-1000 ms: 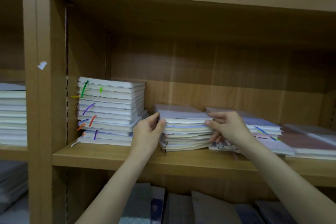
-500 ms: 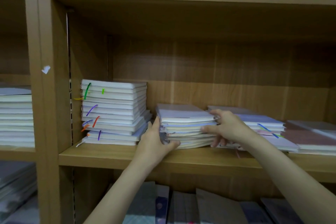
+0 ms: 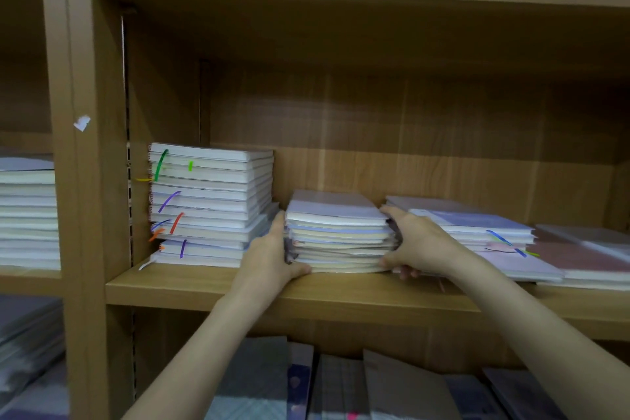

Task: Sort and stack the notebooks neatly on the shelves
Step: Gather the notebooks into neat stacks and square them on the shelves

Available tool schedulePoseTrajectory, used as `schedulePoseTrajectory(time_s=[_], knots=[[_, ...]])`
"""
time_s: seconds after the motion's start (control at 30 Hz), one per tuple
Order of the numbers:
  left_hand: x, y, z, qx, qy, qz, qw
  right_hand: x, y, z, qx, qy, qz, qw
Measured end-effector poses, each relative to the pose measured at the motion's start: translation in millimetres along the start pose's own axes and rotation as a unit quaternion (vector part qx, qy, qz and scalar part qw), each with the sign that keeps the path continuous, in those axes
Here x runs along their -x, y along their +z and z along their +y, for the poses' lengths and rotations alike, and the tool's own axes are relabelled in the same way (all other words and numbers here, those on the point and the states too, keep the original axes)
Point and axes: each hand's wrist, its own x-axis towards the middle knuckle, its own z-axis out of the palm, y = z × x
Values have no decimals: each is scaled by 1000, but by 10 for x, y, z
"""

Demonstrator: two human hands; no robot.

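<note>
We hold the middle pile of notebooks (image 3: 337, 232) at the shelf (image 3: 204, 286) front edge, left hand (image 3: 272, 259) and right hand (image 3: 419, 245) fingers curled around its sides, probably to square it.

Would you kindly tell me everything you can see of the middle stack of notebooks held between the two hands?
The middle stack of pale notebooks lies flat on the light wooden shelf board, page edges cream and white, the top cover pale lilac. Lower books sit slightly uneven. The left hand grips its left end, thumb at the bottom front; the right hand clasps its right end.
</note>
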Motion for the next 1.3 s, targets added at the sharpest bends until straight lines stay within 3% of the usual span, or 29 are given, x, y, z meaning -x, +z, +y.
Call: schedulePoseTrajectory(time_s=[0.17,0.3,0.5,0.6,0.73,0.87,0.97,1.03,1.1,1.2,1.3], knots=[[-36,-74,-137,42,-23,6,999,18,150,-49,34,-29,26,999],[-45,-63,-150,65,-9,-8,998,-6,306,-24,-77,-17,7,997],[-96,-24,-155,218,-44,13,975,-82,500,65,-264,25,57,963],[-90,-1,-130,231,-39,23,972,-110,525,105,-290,27,61,955],[54,-43,-83,170,6,67,983,35,525,-59,-161,-5,109,981],[260,-368,-260,135,33,223,965,43,535,-320,-38,-74,216,973],[370,-650,-508,126,14,302,945,-6,457,-727,5,-131,307,943],[443,-754,-656,103,-13,288,952,-38,465,-1072,36,-216,366,905],[482,-788,-787,61,-42,248,966,-116,575,-1366,101,-262,313,907],[472,-838,-902,72,-67,198,975,-305,800,-1537,203,-235,152,938],[424,-908,-953,105,-72,179,976,-405,845,-1322,230,-229,152,933]])
